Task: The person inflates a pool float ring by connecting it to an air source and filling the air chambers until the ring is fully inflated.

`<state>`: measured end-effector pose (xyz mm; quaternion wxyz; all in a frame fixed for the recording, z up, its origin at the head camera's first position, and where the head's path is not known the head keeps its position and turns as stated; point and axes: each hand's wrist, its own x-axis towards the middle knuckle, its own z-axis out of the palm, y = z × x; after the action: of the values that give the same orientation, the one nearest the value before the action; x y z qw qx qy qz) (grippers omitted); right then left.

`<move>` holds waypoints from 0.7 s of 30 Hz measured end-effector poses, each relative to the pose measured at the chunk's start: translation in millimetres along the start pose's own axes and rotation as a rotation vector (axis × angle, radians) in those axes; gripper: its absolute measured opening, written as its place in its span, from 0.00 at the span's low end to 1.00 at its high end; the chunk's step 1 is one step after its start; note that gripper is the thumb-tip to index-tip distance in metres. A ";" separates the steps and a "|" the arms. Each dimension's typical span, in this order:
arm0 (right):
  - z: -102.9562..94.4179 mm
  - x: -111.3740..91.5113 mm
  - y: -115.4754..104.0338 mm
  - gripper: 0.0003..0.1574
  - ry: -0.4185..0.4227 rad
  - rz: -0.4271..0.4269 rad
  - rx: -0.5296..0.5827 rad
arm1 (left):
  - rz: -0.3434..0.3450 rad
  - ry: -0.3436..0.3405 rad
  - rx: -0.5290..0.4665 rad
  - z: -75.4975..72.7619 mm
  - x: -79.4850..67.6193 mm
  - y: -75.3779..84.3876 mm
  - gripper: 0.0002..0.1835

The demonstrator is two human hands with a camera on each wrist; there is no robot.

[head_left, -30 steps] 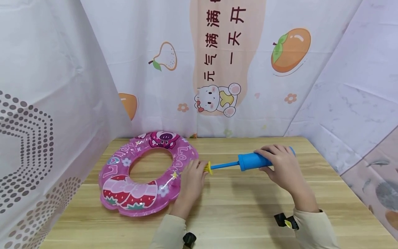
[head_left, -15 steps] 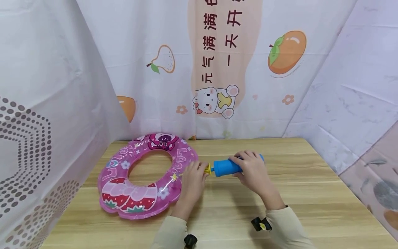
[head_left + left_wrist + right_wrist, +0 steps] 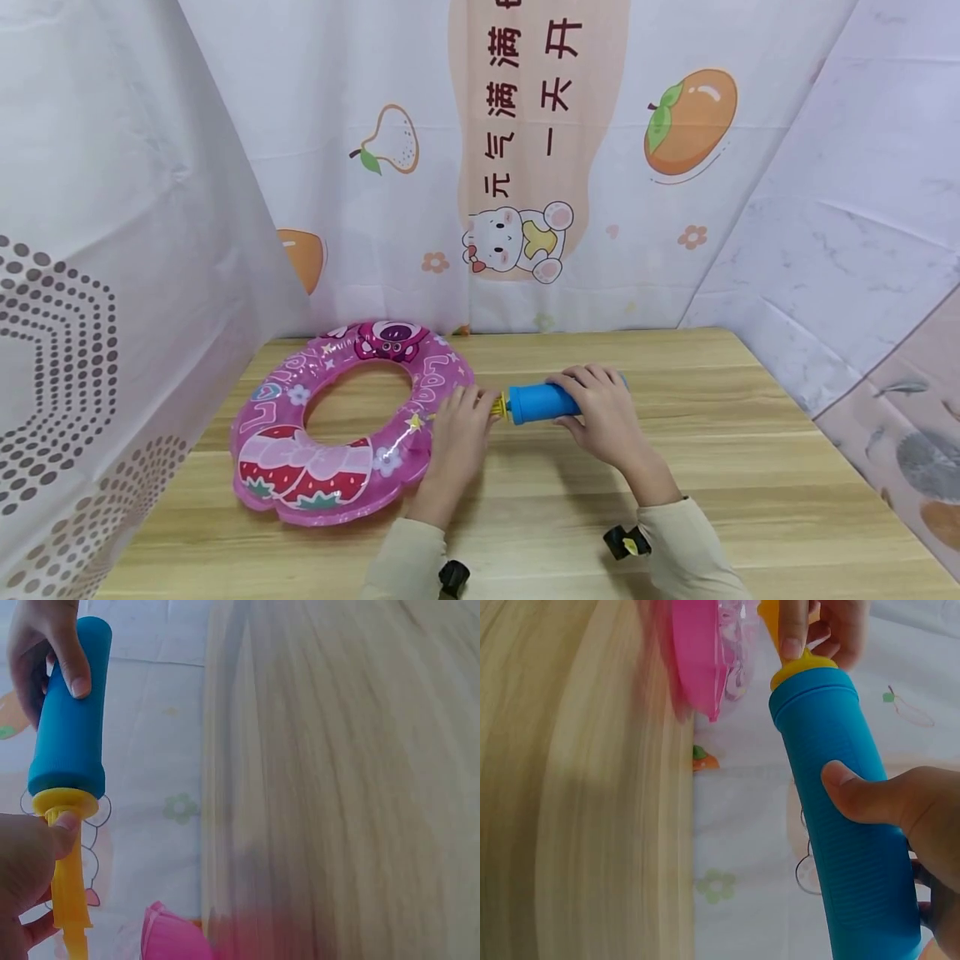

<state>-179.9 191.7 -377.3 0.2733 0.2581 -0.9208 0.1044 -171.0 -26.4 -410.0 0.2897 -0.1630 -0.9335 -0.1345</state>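
A blue hand air pump [image 3: 534, 402] is held level over the table between both hands, its barrel pushed up against the yellow flange [image 3: 66, 801]. My left hand [image 3: 459, 437] pinches the yellow nozzle [image 3: 69, 881] just behind that flange, thumb on top. Around the blue barrel [image 3: 847, 795] curls my right hand [image 3: 606, 421], its thumb lying along the side. A pink inflated swim ring [image 3: 322, 477] with strawberry and bear prints lies at the left. The nozzle's tip points toward the ring's right side, where my left hand hides the meeting place in the head view.
The wooden table [image 3: 555, 533] stretches to the right and front of the hands. A white printed curtain [image 3: 420, 208] hangs behind it, with more sheets on both sides. Each wrist carries a small black camera mount [image 3: 627, 542].
My right hand has slid the blue barrel left, covering the thin blue rod that showed between barrel and flange. My left hand has stayed on the nozzle beside the ring.
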 end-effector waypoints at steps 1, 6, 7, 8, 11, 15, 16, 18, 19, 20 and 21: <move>-0.9 -0.4 0.8 0.37 -0.009 0.007 0.003 | 0.004 0.000 0.005 -0.2 0.1 -1.0 0.18; 0.0 -6.1 14.6 0.38 -0.014 0.020 0.013 | 0.022 0.019 0.022 0.8 -1.1 -7.5 0.18; -0.7 -7.3 17.6 0.38 -0.014 0.024 0.016 | 0.023 0.019 0.024 0.8 -1.3 -8.8 0.18; -1.5 -8.7 20.7 0.38 -0.015 0.028 0.016 | 0.024 0.019 0.027 0.5 -1.3 -10.0 0.18; -3.9 -12.9 30.2 0.38 -0.022 0.051 0.023 | 0.029 0.019 0.033 -0.5 -1.0 -12.8 0.18; -7.2 -18.9 41.2 0.38 -0.039 0.084 0.027 | 0.024 0.004 0.041 -1.4 -1.4 -15.1 0.17; -7.9 -20.3 43.5 0.38 -0.040 0.089 0.028 | 0.021 -0.001 0.043 -1.3 -1.7 -15.5 0.17; -9.1 -22.6 47.1 0.38 -0.036 0.093 0.031 | 0.015 -0.012 0.039 -1.5 -2.3 -16.2 0.16; -9.6 -23.5 48.4 0.38 -0.035 0.093 0.032 | 0.012 -0.016 0.036 -1.4 -2.7 -16.6 0.17; -9.9 -24.1 49.5 0.38 -0.032 0.089 0.034 | 0.013 -0.018 0.035 -1.3 -3.0 -17.1 0.17; -10.2 -24.6 50.3 0.38 -0.030 0.086 0.035 | 0.013 -0.021 0.034 -1.4 -3.3 -17.5 0.17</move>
<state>-184.5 247.9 -385.1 0.2501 0.2247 -0.9330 0.1283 -174.5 -43.5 -413.5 0.2835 -0.1657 -0.9375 -0.1149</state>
